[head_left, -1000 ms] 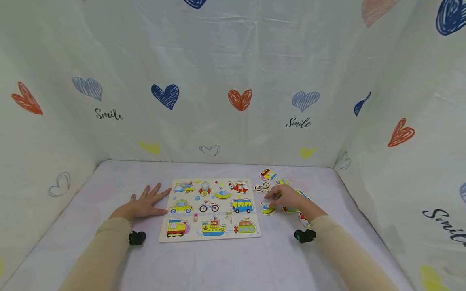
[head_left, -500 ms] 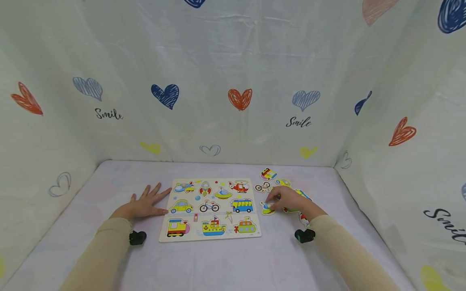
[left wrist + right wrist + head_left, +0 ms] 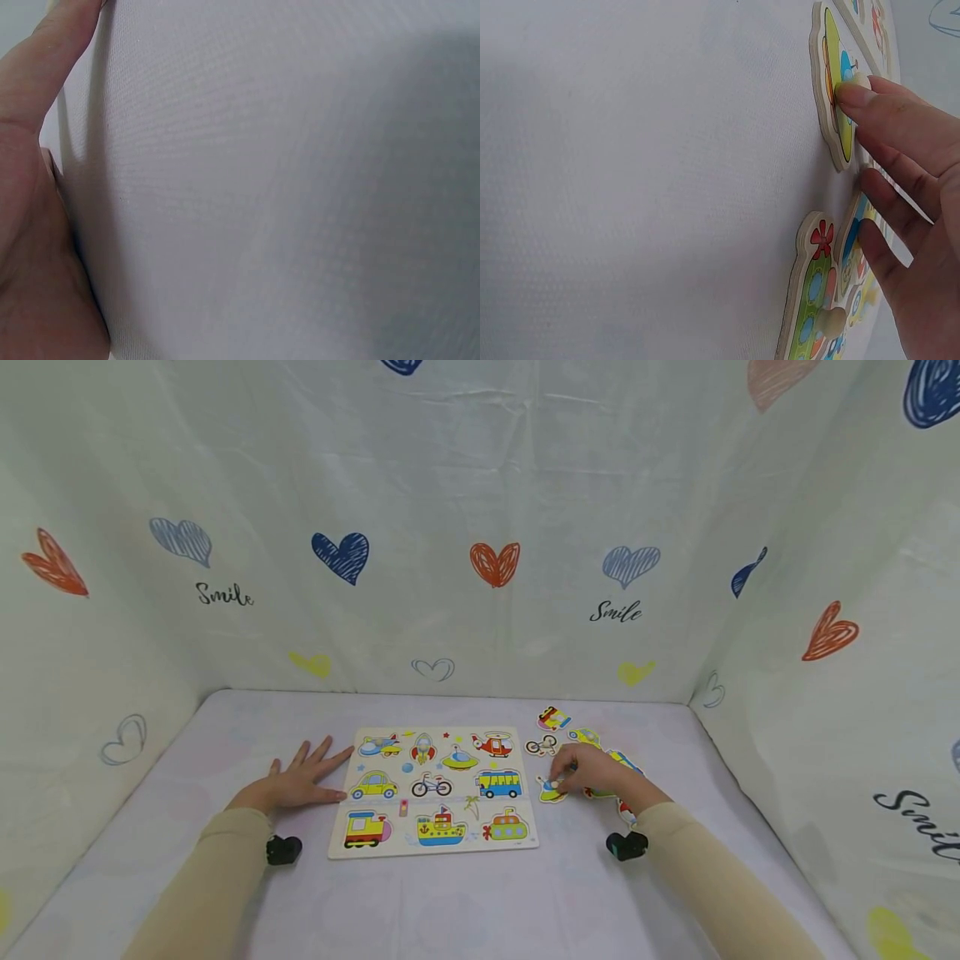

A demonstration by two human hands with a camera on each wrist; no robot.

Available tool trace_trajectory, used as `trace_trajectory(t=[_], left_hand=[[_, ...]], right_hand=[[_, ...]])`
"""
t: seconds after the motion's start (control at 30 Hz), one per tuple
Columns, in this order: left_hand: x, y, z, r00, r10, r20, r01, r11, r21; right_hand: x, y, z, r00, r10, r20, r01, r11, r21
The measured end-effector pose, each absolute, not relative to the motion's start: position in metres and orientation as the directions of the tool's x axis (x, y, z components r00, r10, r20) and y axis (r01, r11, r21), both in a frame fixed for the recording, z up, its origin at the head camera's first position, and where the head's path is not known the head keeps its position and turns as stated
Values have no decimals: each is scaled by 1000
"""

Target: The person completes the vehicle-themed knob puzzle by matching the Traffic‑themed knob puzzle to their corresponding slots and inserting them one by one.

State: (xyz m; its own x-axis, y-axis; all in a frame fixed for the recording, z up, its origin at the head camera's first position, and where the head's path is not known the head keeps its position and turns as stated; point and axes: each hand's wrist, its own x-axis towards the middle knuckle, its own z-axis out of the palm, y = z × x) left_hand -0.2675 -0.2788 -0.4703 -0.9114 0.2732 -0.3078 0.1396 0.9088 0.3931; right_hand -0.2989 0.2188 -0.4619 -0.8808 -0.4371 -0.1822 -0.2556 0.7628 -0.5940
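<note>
My right hand (image 3: 592, 770) pinches the pale round knob (image 3: 862, 80) of a flying saucer puzzle piece (image 3: 842, 135) between thumb and index finger. This piece lies on the white cloth just right of the puzzle board (image 3: 453, 806); the fingers partly cover it in the head view. The other right fingers hang slightly bent over neighbouring pieces. A submarine piece (image 3: 808, 304) with its own knob lies beside the hand in the right wrist view. Spread flat on the cloth, my left hand (image 3: 296, 781) has its fingertips right at the board's left edge.
Behind the right hand lie a train piece (image 3: 553, 719), a bicycle piece (image 3: 541, 746) and a car piece (image 3: 583, 737). Several more are partly hidden under the hand and wrist. Pale curtains (image 3: 420, 627) with printed hearts enclose the table's back and sides.
The right hand's thumb and index finger have closed in on the flying saucer piece and taken its knob. The left hand and the board stay in place.
</note>
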Motion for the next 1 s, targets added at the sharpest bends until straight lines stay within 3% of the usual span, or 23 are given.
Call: trace_trajectory(t=[1.0], left_hand=[[-267, -280, -472, -914, 270, -304, 136, 907, 399]], right_hand=[[-301, 209, -461, -914, -345, -214, -167, 800, -577]])
